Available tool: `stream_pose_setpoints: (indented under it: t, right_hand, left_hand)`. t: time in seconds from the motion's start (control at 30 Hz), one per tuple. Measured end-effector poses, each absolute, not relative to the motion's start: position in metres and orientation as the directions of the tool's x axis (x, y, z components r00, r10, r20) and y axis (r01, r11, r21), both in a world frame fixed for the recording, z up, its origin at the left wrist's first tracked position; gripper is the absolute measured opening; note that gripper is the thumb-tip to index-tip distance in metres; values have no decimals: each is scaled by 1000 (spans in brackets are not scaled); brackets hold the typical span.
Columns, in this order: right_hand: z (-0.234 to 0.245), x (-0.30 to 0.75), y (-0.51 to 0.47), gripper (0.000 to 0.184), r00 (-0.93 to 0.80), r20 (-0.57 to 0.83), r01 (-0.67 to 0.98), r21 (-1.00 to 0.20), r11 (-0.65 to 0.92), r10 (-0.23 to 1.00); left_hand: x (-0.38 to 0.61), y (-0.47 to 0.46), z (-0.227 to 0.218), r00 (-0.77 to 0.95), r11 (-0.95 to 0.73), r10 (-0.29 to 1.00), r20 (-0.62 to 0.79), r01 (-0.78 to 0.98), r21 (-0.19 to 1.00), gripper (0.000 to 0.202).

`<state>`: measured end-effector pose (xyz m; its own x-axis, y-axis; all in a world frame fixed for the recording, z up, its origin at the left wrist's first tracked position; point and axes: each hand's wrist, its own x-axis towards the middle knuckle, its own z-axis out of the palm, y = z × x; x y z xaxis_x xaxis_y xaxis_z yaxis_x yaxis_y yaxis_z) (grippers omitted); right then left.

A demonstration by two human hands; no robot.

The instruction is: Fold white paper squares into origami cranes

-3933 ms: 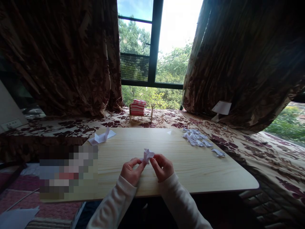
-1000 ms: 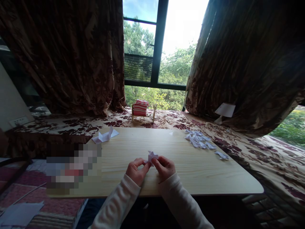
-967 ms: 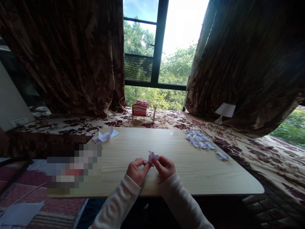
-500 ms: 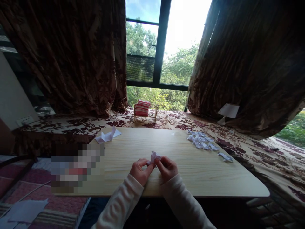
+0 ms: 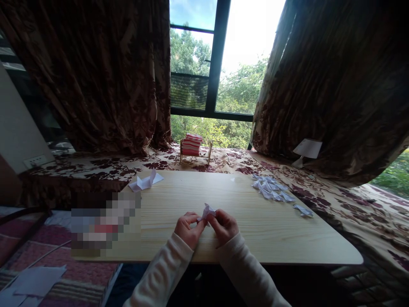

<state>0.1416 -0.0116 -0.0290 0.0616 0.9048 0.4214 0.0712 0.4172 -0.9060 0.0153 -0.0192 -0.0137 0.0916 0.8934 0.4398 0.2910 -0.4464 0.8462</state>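
A small folded white paper piece (image 5: 207, 210) stands just above the light wooden table (image 5: 249, 230), near its front edge. My left hand (image 5: 188, 229) pinches it from the left and my right hand (image 5: 224, 226) pinches it from the right, fingertips meeting on the paper. Both wrists, in pale long sleeves, rest at the table's front edge. The lower part of the paper is hidden by my fingers.
A pile of several folded paper pieces (image 5: 270, 187) lies at the table's far right, with one more (image 5: 303, 209) beside the edge. Another folded paper (image 5: 145, 181) lies far left. A small striped toy chair (image 5: 193, 147) and a little white lamp (image 5: 305, 150) stand on the patterned sill.
My hands have kept the same pinch on the paper and shifted only slightly. The head camera has turned a little to the left, so the scene has slid rightward.
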Motion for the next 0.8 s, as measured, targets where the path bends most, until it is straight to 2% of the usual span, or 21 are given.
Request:
stream_pose_setpoints:
  t: [0.17, 0.4, 0.53, 0.8]
  right_hand:
    - [-33, 147, -7, 34, 123, 431, 114, -901, 419, 894]
    - [-30, 155, -9, 22, 252, 539, 135, -842, 523, 804]
    - [-30, 151, -8, 20, 246, 592, 119, -805, 582, 768]
    - [-39, 152, 0, 16, 234, 602, 81, -795, 601, 764]
  left_hand:
    - [14, -18, -16, 70, -389, 920, 386, 302, 870, 20]
    - [13, -17, -14, 112, -395, 919, 379, 298, 869, 22]
    - [15, -16, -15, 161, -431, 902, 401, 292, 854, 21]
    - [15, -16, -13, 180, -432, 901, 395, 283, 856, 24]
